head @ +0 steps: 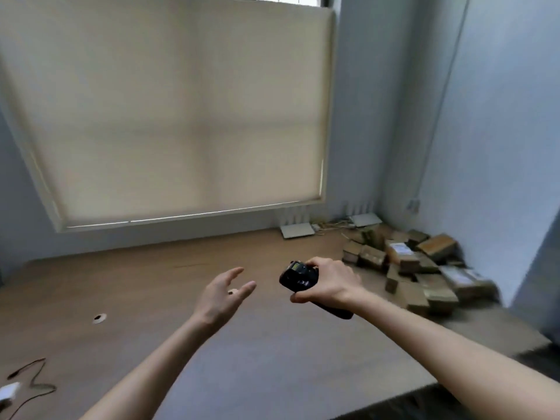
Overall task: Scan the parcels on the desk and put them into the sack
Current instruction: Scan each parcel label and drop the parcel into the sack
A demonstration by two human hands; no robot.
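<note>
Head view: right hand gripping scanner, left hand open, parcels beyond.

— Obscured items?
— Scanner: handle hidden under the right hand. Parcels: blurred, labels unreadable.
— Cropped?
— White object, cut off at left edge.

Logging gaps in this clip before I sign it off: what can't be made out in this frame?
- Sack: nowhere in the head view, so its place is unknown.
- Parcels: motion blur hides the labels and an exact count.
- Scanner: the right hand covers its grip; the display is too small to read.
- White object at the lower left: cut by the frame edge, unidentifiable.
- Left hand: open above the desk, holding nothing.
</note>
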